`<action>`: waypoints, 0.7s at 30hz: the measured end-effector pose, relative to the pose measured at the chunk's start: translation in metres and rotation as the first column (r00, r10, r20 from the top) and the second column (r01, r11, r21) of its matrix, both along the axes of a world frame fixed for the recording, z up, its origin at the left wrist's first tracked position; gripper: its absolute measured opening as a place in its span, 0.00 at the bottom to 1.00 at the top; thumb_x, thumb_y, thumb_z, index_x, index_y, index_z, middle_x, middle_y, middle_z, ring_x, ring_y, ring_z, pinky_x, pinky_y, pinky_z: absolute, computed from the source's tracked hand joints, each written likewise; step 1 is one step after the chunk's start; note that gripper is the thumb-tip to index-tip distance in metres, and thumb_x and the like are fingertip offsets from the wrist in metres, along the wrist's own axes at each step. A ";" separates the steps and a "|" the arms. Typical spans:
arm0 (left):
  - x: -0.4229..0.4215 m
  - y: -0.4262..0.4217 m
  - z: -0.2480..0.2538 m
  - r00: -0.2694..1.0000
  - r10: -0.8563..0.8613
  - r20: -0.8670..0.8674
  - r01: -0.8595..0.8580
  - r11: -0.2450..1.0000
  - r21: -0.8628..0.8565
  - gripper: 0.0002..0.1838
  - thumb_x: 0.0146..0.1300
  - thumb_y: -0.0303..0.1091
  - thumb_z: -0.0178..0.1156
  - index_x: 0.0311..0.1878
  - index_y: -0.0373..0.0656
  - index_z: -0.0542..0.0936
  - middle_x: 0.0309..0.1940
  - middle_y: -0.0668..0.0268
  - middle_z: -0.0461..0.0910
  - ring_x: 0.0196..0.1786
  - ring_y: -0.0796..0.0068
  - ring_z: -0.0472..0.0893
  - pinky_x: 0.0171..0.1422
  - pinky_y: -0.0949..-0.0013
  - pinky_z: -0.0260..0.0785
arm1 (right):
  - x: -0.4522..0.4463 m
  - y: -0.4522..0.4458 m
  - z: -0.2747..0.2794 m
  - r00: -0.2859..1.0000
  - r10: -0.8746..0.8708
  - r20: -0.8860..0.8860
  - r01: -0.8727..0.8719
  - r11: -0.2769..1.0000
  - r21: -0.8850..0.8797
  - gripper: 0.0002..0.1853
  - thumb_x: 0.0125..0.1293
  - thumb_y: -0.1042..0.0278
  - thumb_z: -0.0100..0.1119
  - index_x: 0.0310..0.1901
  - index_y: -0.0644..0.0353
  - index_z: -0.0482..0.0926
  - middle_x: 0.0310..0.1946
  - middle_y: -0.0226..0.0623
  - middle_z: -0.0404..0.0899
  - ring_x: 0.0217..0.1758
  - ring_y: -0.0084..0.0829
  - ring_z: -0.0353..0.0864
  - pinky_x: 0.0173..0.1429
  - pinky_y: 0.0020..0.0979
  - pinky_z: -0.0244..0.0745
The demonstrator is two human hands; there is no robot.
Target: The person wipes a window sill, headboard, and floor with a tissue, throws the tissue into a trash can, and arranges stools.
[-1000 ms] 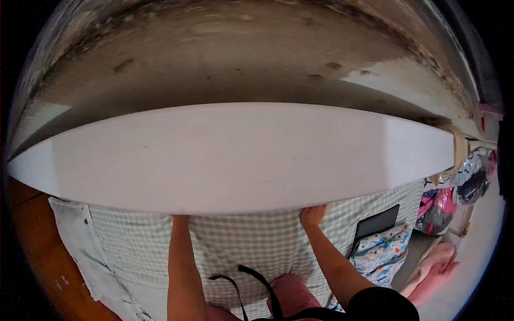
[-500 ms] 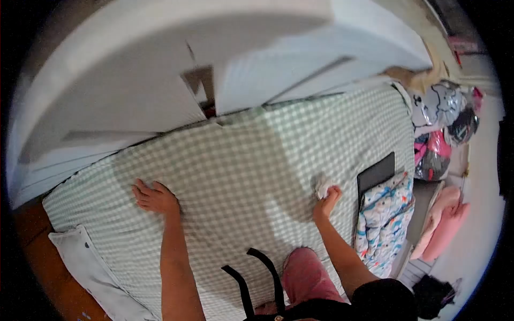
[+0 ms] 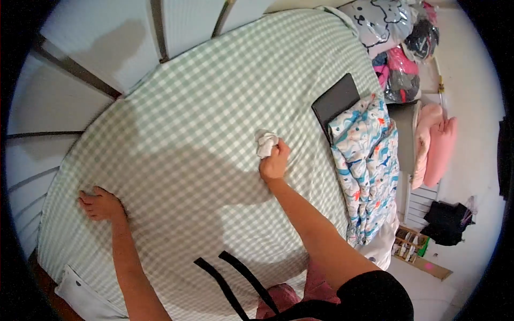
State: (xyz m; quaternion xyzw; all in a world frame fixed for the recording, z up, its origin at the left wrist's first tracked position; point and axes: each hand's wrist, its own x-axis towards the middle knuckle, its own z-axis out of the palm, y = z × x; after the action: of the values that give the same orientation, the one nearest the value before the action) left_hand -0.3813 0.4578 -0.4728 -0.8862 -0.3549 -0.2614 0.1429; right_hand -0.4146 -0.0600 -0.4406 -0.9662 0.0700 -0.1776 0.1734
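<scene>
A green-and-white checked sheet [image 3: 187, 101] covers the bed beneath both hands. On the left side, my left hand [image 3: 101, 205] rests palm down on the sheet with its fingers apart and a little bent, holding nothing. My right hand [image 3: 275, 163] is closed on a crumpled white cloth or tissue [image 3: 266, 144] near the middle of the bed; which of the two it is, I cannot tell. The crumpled piece is at or just above the sheet. To the right of that hand lies a dark, flat, laptop-like object [image 3: 337, 101], partly covered by a patterned blanket [image 3: 367, 166].
White panels [image 3: 101, 48] with dark gaps line the bed's far side. Plastic-wrapped bundles [image 3: 383, 27] are stacked at the upper right. Pink fabric [image 3: 440, 144] and a black cloth item [image 3: 447, 220] are at the right. A pale pillow [image 3: 88, 299] lies at the lower left.
The view has tilted and turned, showing more of the right side of the room. My right hand, still holding the crumpled white piece, is farther from the patterned blanket. My left hand stays on the sheet.
</scene>
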 end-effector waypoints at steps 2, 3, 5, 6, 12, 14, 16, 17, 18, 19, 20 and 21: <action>-0.002 -0.002 0.007 0.999 0.001 -0.039 -0.001 1.000 -0.014 0.29 0.66 0.59 0.42 0.62 0.50 0.68 0.63 0.59 0.64 0.60 0.58 0.68 0.61 0.49 0.58 | 0.004 0.005 0.007 0.998 -0.005 0.058 0.006 1.000 -0.024 0.14 0.51 0.81 0.50 0.42 0.66 0.68 0.48 0.53 0.69 0.48 0.52 0.67 0.54 0.45 0.63; 0.001 -0.011 0.019 0.997 0.035 -0.073 -0.037 0.999 -0.018 0.29 0.66 0.58 0.43 0.62 0.49 0.68 0.63 0.59 0.65 0.60 0.58 0.68 0.61 0.51 0.59 | 0.005 0.004 0.006 0.995 0.023 0.095 -0.022 1.000 -0.009 0.15 0.51 0.82 0.50 0.43 0.66 0.68 0.48 0.52 0.69 0.48 0.52 0.67 0.53 0.46 0.63; 0.005 -0.016 0.030 0.991 0.080 -0.104 -0.082 0.997 -0.015 0.29 0.65 0.57 0.45 0.62 0.49 0.69 0.62 0.60 0.66 0.59 0.58 0.69 0.60 0.53 0.59 | 0.005 -0.002 -0.001 0.990 0.063 0.128 -0.062 0.998 -0.010 0.16 0.51 0.82 0.50 0.44 0.66 0.68 0.50 0.52 0.68 0.50 0.52 0.66 0.55 0.46 0.62; 0.004 -0.009 0.030 0.992 0.032 -0.123 -0.040 0.997 -0.062 0.28 0.65 0.56 0.47 0.62 0.48 0.68 0.62 0.59 0.66 0.59 0.58 0.69 0.61 0.56 0.60 | 0.002 -0.004 -0.003 0.990 0.068 0.123 -0.068 0.998 -0.001 0.16 0.51 0.82 0.50 0.44 0.66 0.68 0.50 0.52 0.68 0.50 0.52 0.66 0.55 0.46 0.62; -0.050 -0.045 0.056 0.970 -0.187 0.158 0.244 0.786 -0.568 0.29 0.66 0.45 0.50 0.65 0.38 0.63 0.63 0.53 0.63 0.63 0.56 0.66 0.66 0.62 0.58 | 0.002 -0.005 -0.002 0.975 0.116 0.187 -0.124 0.992 0.028 0.19 0.51 0.83 0.51 0.47 0.67 0.67 0.53 0.52 0.66 0.51 0.53 0.65 0.57 0.47 0.61; -0.119 -0.103 0.069 0.874 -0.235 0.424 0.484 0.473 -0.736 0.29 0.68 0.40 0.47 0.67 0.33 0.57 0.67 0.49 0.56 0.68 0.54 0.58 0.72 0.60 0.48 | -0.001 -0.005 -0.003 0.975 0.132 0.176 -0.141 0.989 0.041 0.18 0.51 0.83 0.51 0.46 0.67 0.68 0.53 0.52 0.65 0.52 0.53 0.65 0.57 0.47 0.60; -0.226 -0.185 0.090 0.916 -0.360 0.179 0.390 0.684 -0.616 0.30 0.69 0.42 0.44 0.67 0.31 0.55 0.69 0.46 0.49 0.71 0.50 0.49 0.73 0.53 0.39 | 0.001 -0.005 0.000 0.980 0.116 0.159 -0.122 0.992 0.034 0.17 0.51 0.83 0.52 0.46 0.67 0.68 0.53 0.52 0.65 0.53 0.53 0.64 0.58 0.47 0.59; -0.279 -0.224 0.097 0.944 -0.316 0.093 0.304 0.727 -0.615 0.31 0.69 0.44 0.42 0.67 0.31 0.55 0.70 0.47 0.47 0.71 0.49 0.49 0.73 0.52 0.39 | 0.000 -0.005 0.001 0.980 0.131 0.149 -0.132 0.991 -0.002 0.21 0.49 0.83 0.56 0.47 0.65 0.65 0.54 0.50 0.64 0.53 0.52 0.64 0.57 0.48 0.61; -0.332 -0.262 0.104 0.963 -0.270 0.003 0.217 0.765 -0.607 0.32 0.69 0.46 0.41 0.67 0.30 0.54 0.70 0.47 0.46 0.71 0.48 0.49 0.72 0.51 0.38 | -0.002 -0.005 0.001 0.978 0.148 0.147 -0.151 0.988 0.011 0.21 0.49 0.83 0.56 0.47 0.65 0.65 0.54 0.50 0.64 0.53 0.52 0.64 0.57 0.48 0.61; -0.396 -0.296 0.081 0.995 -0.087 0.039 0.087 0.675 -0.732 0.31 0.71 0.44 0.42 0.70 0.36 0.50 0.72 0.52 0.43 0.72 0.53 0.50 0.74 0.53 0.39 | -0.002 -0.005 0.003 0.976 0.153 0.153 -0.156 0.988 0.014 0.21 0.49 0.83 0.56 0.47 0.65 0.65 0.55 0.50 0.64 0.53 0.52 0.64 0.58 0.49 0.61; -0.446 -0.330 0.056 0.968 0.019 -0.252 -0.178 0.759 -0.626 0.31 0.71 0.46 0.40 0.70 0.36 0.51 0.72 0.51 0.43 0.72 0.53 0.50 0.74 0.52 0.39 | -0.001 -0.006 0.004 0.974 0.163 0.156 -0.167 0.986 0.011 0.21 0.49 0.83 0.56 0.47 0.66 0.65 0.55 0.50 0.64 0.53 0.52 0.64 0.58 0.49 0.61; -0.478 -0.356 0.045 0.843 0.153 -0.516 -0.415 0.796 -0.441 0.32 0.71 0.48 0.39 0.69 0.36 0.52 0.72 0.50 0.43 0.71 0.53 0.50 0.73 0.52 0.39 | -0.001 -0.005 0.005 0.967 0.175 0.186 -0.174 0.985 -0.020 0.22 0.48 0.83 0.56 0.47 0.66 0.65 0.56 0.50 0.63 0.54 0.52 0.63 0.58 0.50 0.60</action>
State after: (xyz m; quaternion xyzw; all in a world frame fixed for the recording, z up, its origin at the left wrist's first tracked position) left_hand -0.8593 0.1022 -0.4283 -0.8600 -0.5026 0.0884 0.0069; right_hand -0.4158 -0.0653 -0.4361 -0.9479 -0.0321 -0.2519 0.1925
